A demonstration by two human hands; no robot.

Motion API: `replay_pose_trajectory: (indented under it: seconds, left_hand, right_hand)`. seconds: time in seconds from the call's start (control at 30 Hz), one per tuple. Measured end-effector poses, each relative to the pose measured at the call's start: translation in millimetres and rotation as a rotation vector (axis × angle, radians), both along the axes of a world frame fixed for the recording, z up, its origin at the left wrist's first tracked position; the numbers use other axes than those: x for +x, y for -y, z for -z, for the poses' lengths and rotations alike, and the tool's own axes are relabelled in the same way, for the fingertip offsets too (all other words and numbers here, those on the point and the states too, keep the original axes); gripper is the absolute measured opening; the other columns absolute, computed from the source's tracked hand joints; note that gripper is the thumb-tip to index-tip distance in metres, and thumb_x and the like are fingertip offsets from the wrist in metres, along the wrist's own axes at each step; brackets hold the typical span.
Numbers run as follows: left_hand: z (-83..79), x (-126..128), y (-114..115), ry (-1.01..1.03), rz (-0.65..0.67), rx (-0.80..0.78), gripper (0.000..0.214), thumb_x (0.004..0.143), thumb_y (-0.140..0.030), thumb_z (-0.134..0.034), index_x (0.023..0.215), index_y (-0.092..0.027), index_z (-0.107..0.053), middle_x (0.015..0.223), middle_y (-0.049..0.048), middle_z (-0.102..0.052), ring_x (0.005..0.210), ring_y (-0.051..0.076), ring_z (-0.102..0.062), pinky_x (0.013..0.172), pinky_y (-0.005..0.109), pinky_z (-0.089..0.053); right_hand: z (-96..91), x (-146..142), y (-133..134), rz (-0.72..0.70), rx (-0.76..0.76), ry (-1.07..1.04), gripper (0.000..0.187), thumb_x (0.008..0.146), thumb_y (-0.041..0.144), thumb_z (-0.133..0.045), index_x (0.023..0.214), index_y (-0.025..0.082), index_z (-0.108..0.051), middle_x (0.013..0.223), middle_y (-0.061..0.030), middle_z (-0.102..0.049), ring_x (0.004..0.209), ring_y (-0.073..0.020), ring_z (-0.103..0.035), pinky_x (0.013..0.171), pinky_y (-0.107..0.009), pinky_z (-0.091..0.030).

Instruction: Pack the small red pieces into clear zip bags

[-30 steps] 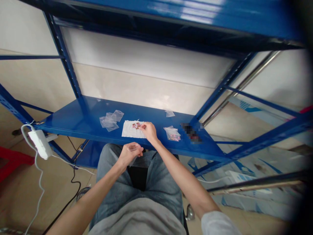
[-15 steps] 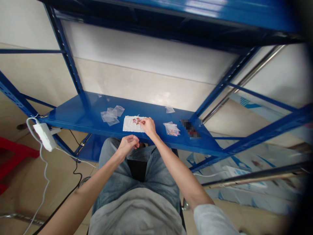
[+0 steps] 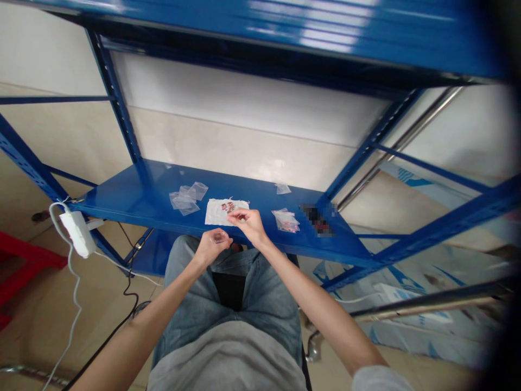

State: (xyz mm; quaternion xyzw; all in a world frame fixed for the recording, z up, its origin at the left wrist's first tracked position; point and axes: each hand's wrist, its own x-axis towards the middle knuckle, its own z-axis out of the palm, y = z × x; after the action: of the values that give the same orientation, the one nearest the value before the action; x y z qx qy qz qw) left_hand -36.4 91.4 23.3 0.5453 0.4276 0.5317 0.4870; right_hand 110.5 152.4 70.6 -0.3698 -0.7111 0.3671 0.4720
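Note:
My left hand [image 3: 214, 245] is curled closed in front of the shelf edge, around a clear plastic bag [image 3: 218, 237] that shows between the fingers. Over the near right part of a white cloth pouch [image 3: 215, 216], my right hand [image 3: 249, 224] has its thumb and fingertips pinched together. Whatever is in that pinch is too small to make out. Several small pink and brown pieces [image 3: 228, 207] lie in a little heap on the pouch, just beyond the right fingertips.
Empty zip bags [image 3: 185, 200] lie left of the pouch on the blue shelf [image 3: 150, 190]. To the right are filled bags [image 3: 286, 220], a lone bag [image 3: 283, 188] and a blurred dark object [image 3: 317, 220]. An upper shelf [image 3: 285, 32] hangs overhead; a white power strip [image 3: 77, 233] is at left.
My right hand has drawn back from the small pieces toward me, fingertips pinched. The left hand has turned slightly and stays by the shelf edge. The whole view has tilted a little.

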Motion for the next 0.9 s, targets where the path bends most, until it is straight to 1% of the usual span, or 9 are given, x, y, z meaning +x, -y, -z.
replay_pose_trajectory:
  seconds: [0.1, 0.17, 0.23, 0.33, 0.43, 0.53, 0.67, 0.8, 0.9]
  left_hand:
    - [0.6, 0, -1, 0.033, 0.000, -0.004, 0.021, 0.067, -0.030, -0.073, 0.072, -0.014, -0.061, 0.062, 0.0005, -0.061, 0.057, 0.012, -0.055, 0.057, 0.024, -0.042]
    - [-1.1, 1, 1, 0.041, 0.000, -0.016, 0.021, 0.067, -0.030, -0.073, 0.073, -0.014, -0.061, 0.062, 0.0005, -0.061, 0.057, 0.012, -0.055, 0.056, 0.023, -0.042]
    - [-4.1, 1, 3, 0.034, 0.010, -0.038, 0.019, 0.068, -0.029, -0.072, 0.071, -0.014, -0.060, 0.061, 0.0006, -0.061, 0.057, 0.012, -0.055, 0.056, 0.022, -0.042]
    - [-8.5, 2, 7, 0.047, 0.037, -0.087, 0.017, 0.071, -0.029, -0.069, 0.073, -0.015, -0.061, 0.061, 0.0013, -0.062, 0.058, 0.012, -0.057, 0.056, 0.022, -0.042]
    - [-9.6, 3, 11, 0.109, 0.072, -0.124, 0.016, 0.073, -0.029, -0.067, 0.078, -0.015, -0.062, 0.061, 0.0016, -0.063, 0.058, 0.012, -0.057, 0.057, 0.022, -0.043]
    - [-8.5, 3, 11, 0.175, 0.099, -0.146, 0.020, 0.074, -0.029, -0.067, 0.088, -0.015, -0.063, 0.062, 0.0015, -0.064, 0.057, 0.012, -0.057, 0.056, 0.022, -0.043]
    - [-9.2, 2, 8, 0.209, 0.104, -0.152, 0.021, 0.075, -0.028, -0.067, 0.090, -0.015, -0.063, 0.062, 0.0020, -0.064, 0.058, 0.013, -0.057, 0.057, 0.022, -0.044]
    - [-11.6, -1, 6, 0.219, 0.104, -0.155, 0.017, 0.075, -0.027, -0.067, 0.086, -0.014, -0.063, 0.063, 0.0020, -0.064, 0.058, 0.012, -0.057, 0.056, 0.022, -0.044]
    - [-12.4, -3, 7, 0.205, 0.103, -0.137, 0.014, 0.075, -0.027, -0.066, 0.082, -0.015, -0.063, 0.064, 0.0020, -0.064, 0.058, 0.012, -0.057, 0.056, 0.022, -0.043]
  right_hand:
    - [-8.7, -2, 16, -0.290, -0.020, 0.155, 0.025, 0.077, 0.041, -0.072, 0.087, 0.019, -0.076, 0.083, -0.0045, -0.073, 0.074, -0.0184, -0.063, 0.067, -0.028, -0.045]
    - [-9.2, -2, 10, -0.343, 0.000, 0.189, 0.024, 0.078, 0.039, -0.070, 0.090, 0.019, -0.075, 0.088, -0.0049, -0.073, 0.078, -0.0181, -0.064, 0.067, -0.027, -0.045]
    - [-4.4, 1, -10, -0.229, 0.043, 0.148, 0.023, 0.080, 0.036, -0.068, 0.091, 0.018, -0.075, 0.092, -0.0061, -0.073, 0.081, -0.0180, -0.065, 0.068, -0.026, -0.046]
    - [9.5, 9, -56, 0.081, 0.087, 0.108, 0.019, 0.081, 0.031, -0.064, 0.087, 0.016, -0.073, 0.087, -0.0068, -0.073, 0.078, -0.0178, -0.065, 0.070, -0.027, -0.047]
    - [24.9, 18, -94, 0.268, 0.110, 0.205, 0.014, 0.078, 0.024, -0.062, 0.081, 0.015, -0.073, 0.079, -0.0057, -0.073, 0.071, -0.0174, -0.064, 0.068, -0.027, -0.047]
    - [36.9, 22, -109, 0.284, 0.126, 0.241, 0.012, 0.077, 0.022, -0.064, 0.079, 0.016, -0.074, 0.076, -0.0055, -0.072, 0.068, -0.0175, -0.062, 0.067, -0.028, -0.046]
    - [44.6, 22, -108, 0.267, 0.169, 0.308, 0.013, 0.079, 0.026, -0.067, 0.084, 0.018, -0.076, 0.078, -0.0048, -0.069, 0.071, -0.0170, -0.060, 0.069, -0.027, -0.044]
    - [42.4, 19, -104, 0.280, 0.266, 0.493, 0.011, 0.081, 0.027, -0.068, 0.083, 0.021, -0.076, 0.078, -0.0050, -0.065, 0.077, -0.0182, -0.058, 0.073, -0.029, -0.043]
    - [34.7, 17, -99, 0.322, 0.288, 0.459, 0.006, 0.080, 0.023, -0.069, 0.078, 0.020, -0.075, 0.080, -0.0050, -0.065, 0.081, -0.0191, -0.057, 0.077, -0.030, -0.043]
